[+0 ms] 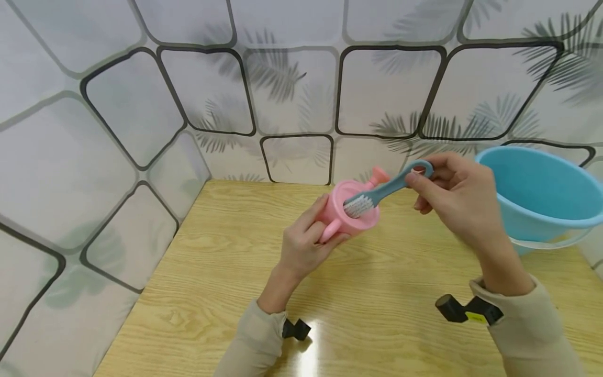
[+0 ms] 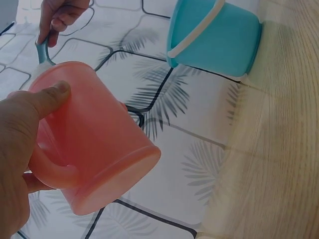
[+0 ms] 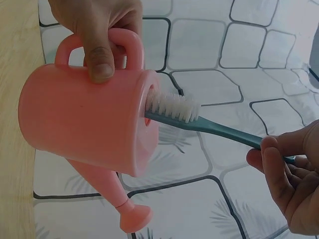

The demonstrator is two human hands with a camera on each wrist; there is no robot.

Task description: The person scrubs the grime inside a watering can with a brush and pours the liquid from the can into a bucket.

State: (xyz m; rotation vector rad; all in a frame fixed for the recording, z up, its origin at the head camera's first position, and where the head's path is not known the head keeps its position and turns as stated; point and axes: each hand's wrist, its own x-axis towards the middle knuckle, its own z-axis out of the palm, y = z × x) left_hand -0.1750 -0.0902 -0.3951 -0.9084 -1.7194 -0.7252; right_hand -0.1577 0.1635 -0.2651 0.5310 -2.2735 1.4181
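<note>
A small pink toy watering can is held tilted above the table by my left hand. In the right wrist view its handle passes under the fingers and the thumb presses on the can. My right hand pinches the looped handle end of a blue-green brush. White bristles sit at the can's top opening, with the tip of the brush head hidden inside. The can's spout points away from the left hand.
A light blue bucket with a white handle stands at the right on the wood-grain table. Patterned wall covering rises behind and at the left. Both sleeves carry small black wrist devices.
</note>
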